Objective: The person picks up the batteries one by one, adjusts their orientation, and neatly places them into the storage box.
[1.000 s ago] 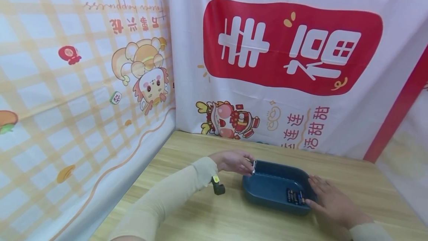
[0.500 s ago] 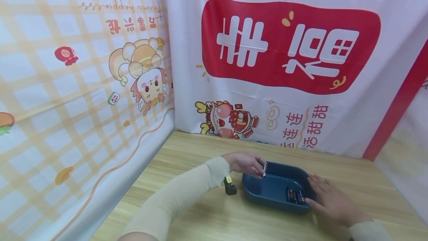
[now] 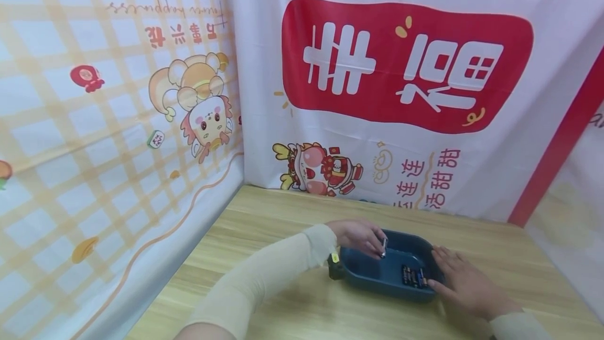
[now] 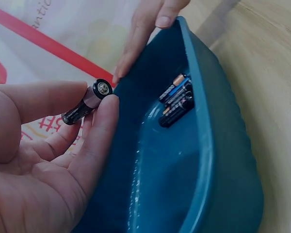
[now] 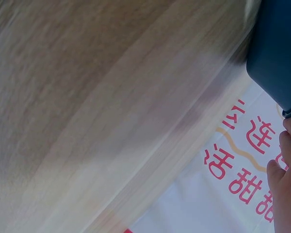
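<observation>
My left hand [image 3: 359, 236] pinches a small black-and-silver battery [image 4: 89, 101] between thumb and fingers, over the left part of a blue plastic basin [image 3: 377, 286]. In the left wrist view the battery's round end faces the camera. Several dark batteries [image 4: 175, 101] lie side by side inside the basin, near its right end. My right hand [image 3: 467, 283] rests against the basin's right end, fingers extended along the rim and thumb at the near corner. Only the fingers of that hand show at the edge of the right wrist view.
The basin stands on a light wood-grain table [image 3: 278, 303]. A white cloth with red lettering [image 3: 408, 67] hangs behind the table, and a checked cloth [image 3: 118, 119] hangs along the left side. A black wrist camera [image 3: 335, 268] sits below the left cuff, overlapping the basin's left end.
My left hand has moved right with the battery, from the basin's left rim to over its inside. The right hand stays at the basin's right end.
</observation>
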### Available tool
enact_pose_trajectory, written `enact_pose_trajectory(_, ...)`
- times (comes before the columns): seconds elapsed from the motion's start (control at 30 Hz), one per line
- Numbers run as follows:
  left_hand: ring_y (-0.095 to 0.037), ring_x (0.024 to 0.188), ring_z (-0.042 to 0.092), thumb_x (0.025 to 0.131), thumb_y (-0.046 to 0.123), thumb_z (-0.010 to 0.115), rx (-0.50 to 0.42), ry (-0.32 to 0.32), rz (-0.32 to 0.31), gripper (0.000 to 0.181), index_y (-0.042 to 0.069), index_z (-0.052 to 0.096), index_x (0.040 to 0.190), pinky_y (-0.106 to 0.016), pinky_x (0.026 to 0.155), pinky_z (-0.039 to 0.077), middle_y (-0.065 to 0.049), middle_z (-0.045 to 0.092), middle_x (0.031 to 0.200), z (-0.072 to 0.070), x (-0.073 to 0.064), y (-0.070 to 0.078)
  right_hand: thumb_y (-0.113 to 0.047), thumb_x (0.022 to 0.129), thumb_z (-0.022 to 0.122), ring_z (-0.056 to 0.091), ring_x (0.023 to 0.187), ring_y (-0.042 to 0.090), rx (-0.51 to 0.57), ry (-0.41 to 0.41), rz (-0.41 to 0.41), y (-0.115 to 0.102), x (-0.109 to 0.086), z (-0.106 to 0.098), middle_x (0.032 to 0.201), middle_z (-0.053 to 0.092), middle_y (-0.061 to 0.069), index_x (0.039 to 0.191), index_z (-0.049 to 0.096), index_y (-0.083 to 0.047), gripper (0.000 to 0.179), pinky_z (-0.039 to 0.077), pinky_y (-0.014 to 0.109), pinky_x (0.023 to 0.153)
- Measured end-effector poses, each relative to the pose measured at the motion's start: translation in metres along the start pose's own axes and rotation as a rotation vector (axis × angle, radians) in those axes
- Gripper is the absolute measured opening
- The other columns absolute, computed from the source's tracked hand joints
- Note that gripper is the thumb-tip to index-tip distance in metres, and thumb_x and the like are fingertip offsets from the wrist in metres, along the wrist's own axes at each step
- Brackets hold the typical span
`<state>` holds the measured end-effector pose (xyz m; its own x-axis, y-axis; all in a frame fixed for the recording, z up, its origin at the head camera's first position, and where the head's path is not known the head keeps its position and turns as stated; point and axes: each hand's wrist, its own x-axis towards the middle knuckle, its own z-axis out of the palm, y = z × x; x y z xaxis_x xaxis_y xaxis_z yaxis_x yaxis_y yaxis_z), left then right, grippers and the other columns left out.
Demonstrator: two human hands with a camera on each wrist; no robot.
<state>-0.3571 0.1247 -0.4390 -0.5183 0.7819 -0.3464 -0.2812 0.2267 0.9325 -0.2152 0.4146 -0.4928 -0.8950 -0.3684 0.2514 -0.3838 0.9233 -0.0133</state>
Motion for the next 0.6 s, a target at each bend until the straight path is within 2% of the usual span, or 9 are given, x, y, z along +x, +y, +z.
enact_pose_trajectory(0.2,-0.027,0.077,0.066,0.082,-0.019,0.06,0.039,0.002,-0.001,0.039,-0.01,0.054,0.119,-0.043,0.077,0.059,-0.024,0.065,0.093,0.011,0.013,-0.005,-0.055,0.095,0.051,0.033,0.137,0.039,-0.011,0.0,0.0,0.0,0.0,-0.001,0.149,0.039,0.018,0.142,0.044,0.003,0.075,-0.015,0.013,0.107)
enact_pose_trajectory(0.6,-0.028,0.078,0.066,0.084,-0.018,0.059,0.09,0.01,-0.048,0.035,-0.01,0.054,0.118,-0.041,0.075,0.06,-0.022,0.064,0.093,0.025,0.033,-0.012,-0.053,0.096,0.052,0.031,0.138,0.039,0.014,-0.021,0.006,0.0,0.0,-0.001,0.15,0.037,0.018,0.143,0.042,0.004,0.075,-0.015,0.012,0.107)
